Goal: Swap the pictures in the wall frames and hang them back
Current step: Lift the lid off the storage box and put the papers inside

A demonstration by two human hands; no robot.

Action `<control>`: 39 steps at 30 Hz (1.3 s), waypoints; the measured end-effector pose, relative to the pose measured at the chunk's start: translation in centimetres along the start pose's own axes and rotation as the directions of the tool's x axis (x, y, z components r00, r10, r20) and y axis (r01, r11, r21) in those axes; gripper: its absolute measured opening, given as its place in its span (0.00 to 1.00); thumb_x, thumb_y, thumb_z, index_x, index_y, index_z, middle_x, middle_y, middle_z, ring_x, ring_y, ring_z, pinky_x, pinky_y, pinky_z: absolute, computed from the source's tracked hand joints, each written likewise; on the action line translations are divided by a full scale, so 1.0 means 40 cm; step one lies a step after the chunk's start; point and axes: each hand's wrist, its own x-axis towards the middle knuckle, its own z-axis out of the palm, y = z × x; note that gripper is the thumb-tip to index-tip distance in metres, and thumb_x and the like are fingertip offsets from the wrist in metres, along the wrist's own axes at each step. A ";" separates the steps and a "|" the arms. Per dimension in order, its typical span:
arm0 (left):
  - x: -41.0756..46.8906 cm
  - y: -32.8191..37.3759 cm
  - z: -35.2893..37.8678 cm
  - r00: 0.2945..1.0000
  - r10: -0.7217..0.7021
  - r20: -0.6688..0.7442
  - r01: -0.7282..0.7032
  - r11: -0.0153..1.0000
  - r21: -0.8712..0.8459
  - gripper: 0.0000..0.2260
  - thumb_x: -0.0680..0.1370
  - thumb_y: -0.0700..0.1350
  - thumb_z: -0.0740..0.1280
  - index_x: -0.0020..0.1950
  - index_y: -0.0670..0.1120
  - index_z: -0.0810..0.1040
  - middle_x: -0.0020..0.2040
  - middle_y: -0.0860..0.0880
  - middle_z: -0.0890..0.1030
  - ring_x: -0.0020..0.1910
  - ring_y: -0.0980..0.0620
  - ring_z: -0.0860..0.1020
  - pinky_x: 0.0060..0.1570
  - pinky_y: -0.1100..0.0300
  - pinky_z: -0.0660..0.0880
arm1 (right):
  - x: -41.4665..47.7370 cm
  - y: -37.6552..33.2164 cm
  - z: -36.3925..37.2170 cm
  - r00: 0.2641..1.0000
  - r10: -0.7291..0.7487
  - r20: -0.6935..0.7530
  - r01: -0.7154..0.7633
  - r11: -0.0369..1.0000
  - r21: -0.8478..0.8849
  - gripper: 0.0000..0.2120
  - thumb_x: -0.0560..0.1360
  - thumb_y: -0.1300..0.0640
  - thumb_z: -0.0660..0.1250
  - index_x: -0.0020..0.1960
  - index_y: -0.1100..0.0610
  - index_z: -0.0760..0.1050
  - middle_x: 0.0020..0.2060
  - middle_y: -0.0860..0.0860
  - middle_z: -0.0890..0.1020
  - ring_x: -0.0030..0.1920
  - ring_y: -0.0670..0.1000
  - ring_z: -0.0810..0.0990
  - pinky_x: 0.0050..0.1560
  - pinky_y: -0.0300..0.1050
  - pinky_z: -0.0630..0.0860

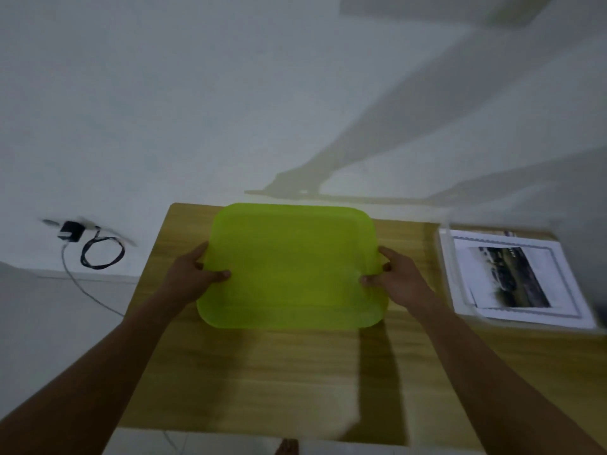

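You face a wooden table (262,372) with grain running left to right. Near its far right corner lies a loose stack of printed pictures (512,277), a photograph uppermost. Over the far middle is the green tray (292,267); you cannot tell whether it touches the wood.

arms: we stretch both forward, bare | left hand (192,274): we pinch the green tray (290,267) at its left edge, thumb on top | right hand (399,279): we pinch its right edge
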 end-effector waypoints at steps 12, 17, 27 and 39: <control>-0.169 0.267 0.182 0.977 0.162 0.135 -0.148 0.983 -0.107 0.42 0.67 0.41 0.79 0.76 0.55 0.63 0.41 0.46 0.80 0.38 0.51 0.80 0.36 0.59 0.74 | -0.165 0.057 -0.372 0.995 0.021 -0.095 -0.013 0.996 0.088 0.41 0.66 0.68 0.78 0.75 0.53 0.67 0.45 0.58 0.81 0.50 0.59 0.82 0.55 0.58 0.78; -0.256 0.376 0.358 0.969 0.199 0.145 -0.177 0.973 -0.148 0.42 0.67 0.39 0.79 0.77 0.50 0.63 0.50 0.42 0.81 0.44 0.46 0.79 0.41 0.57 0.72 | -0.195 0.153 -0.561 0.991 0.047 -0.124 -0.027 0.988 0.152 0.36 0.64 0.71 0.77 0.69 0.54 0.73 0.57 0.57 0.82 0.56 0.59 0.81 0.56 0.60 0.79; -0.361 0.533 0.745 0.962 0.250 0.111 -0.235 0.963 -0.134 0.39 0.65 0.43 0.81 0.72 0.54 0.69 0.38 0.52 0.80 0.40 0.54 0.80 0.38 0.63 0.73 | -0.145 0.351 -0.900 0.970 0.044 -0.240 -0.012 0.991 0.132 0.29 0.70 0.64 0.76 0.69 0.56 0.71 0.46 0.54 0.81 0.42 0.49 0.82 0.37 0.42 0.76; -0.329 0.621 1.012 0.959 0.282 -0.041 -0.273 0.950 0.151 0.30 0.68 0.46 0.78 0.68 0.45 0.75 0.48 0.44 0.81 0.46 0.47 0.77 0.43 0.60 0.67 | 0.031 0.525 -1.040 0.966 0.054 -0.252 -0.057 0.998 -0.001 0.37 0.71 0.57 0.76 0.76 0.58 0.65 0.63 0.60 0.78 0.55 0.57 0.81 0.54 0.49 0.78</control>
